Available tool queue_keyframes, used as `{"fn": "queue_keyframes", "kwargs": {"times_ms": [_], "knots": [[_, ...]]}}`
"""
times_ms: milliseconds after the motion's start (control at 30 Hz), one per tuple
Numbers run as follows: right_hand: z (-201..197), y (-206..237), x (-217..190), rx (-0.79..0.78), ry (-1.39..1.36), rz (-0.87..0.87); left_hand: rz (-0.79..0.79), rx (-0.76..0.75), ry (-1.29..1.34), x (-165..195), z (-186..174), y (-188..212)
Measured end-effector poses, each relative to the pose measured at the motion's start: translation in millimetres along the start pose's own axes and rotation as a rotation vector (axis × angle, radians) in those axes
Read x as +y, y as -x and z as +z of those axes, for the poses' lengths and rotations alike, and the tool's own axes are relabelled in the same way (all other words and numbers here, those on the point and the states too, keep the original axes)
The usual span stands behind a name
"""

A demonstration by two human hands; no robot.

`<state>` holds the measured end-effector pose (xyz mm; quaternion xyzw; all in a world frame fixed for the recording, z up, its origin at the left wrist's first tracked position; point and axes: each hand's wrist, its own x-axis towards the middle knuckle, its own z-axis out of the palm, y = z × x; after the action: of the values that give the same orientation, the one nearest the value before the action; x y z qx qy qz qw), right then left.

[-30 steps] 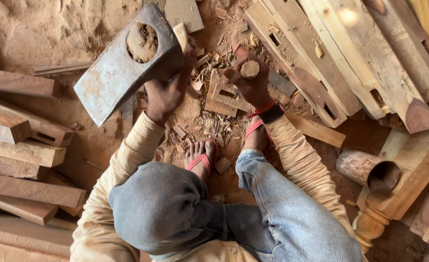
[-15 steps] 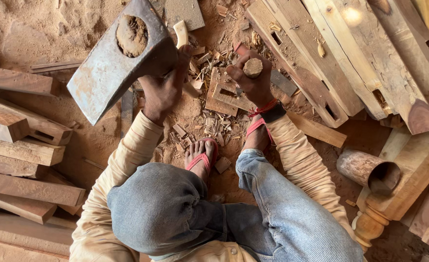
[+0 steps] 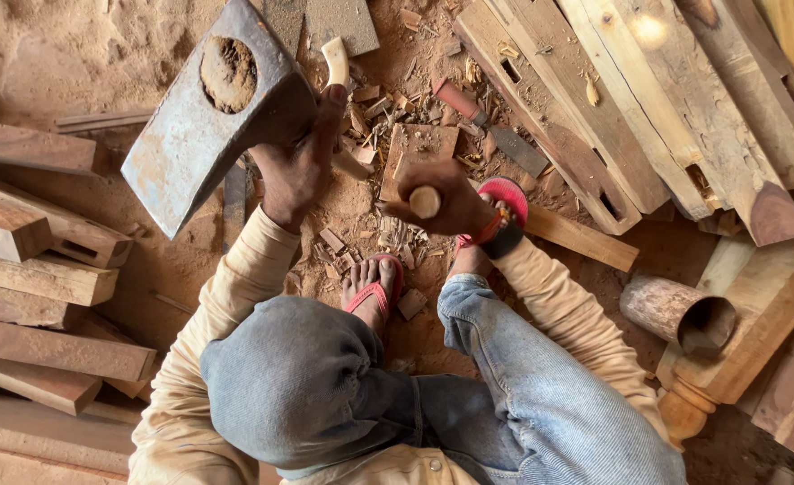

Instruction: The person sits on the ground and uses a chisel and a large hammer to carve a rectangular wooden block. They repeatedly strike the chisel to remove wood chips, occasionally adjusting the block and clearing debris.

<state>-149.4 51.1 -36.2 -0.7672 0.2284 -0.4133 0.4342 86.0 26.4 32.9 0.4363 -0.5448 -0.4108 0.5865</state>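
Closed fully, the grip of the left hand (image 3: 298, 171) wraps the short pale handle (image 3: 335, 61) directly under a heavy axe head (image 3: 208, 117), raised with its flat side toward the camera. The grip of the right hand (image 3: 446, 202) is likewise shut around a round wooden tool handle (image 3: 425, 201), its butt end facing up and its working end hidden beneath the hand. This tool stands just below a small flat wood block (image 3: 418, 148) lying on the sandy floor (image 3: 56, 54). By appearance, the step in hand is a striking stroke, with the axe head serving as a mallet; the next move calls for a square blow on the butt and a steady right hand. The axe head is grey, pitted steel with an earth-packed eye. Pale, splintered chips (image 3: 361, 247) surround the block. A spare chisel (image 3: 491, 121) lies right of it, rough mortised beams (image 3: 595, 108) beyond, and stacked reddish planks (image 3: 38, 269) far left.
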Motion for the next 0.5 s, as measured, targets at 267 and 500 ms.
{"fn": "queue_keyframes", "kwargs": {"times_ms": [267,500], "knots": [[-31,-4,-3,0.097,0.068,0.091,-0.163,-0.098,0.086,-5,-11,8],[-34,-9,-20,0.094,0.142,0.149,-0.030,-0.275,0.008,22,-14,17]]}}
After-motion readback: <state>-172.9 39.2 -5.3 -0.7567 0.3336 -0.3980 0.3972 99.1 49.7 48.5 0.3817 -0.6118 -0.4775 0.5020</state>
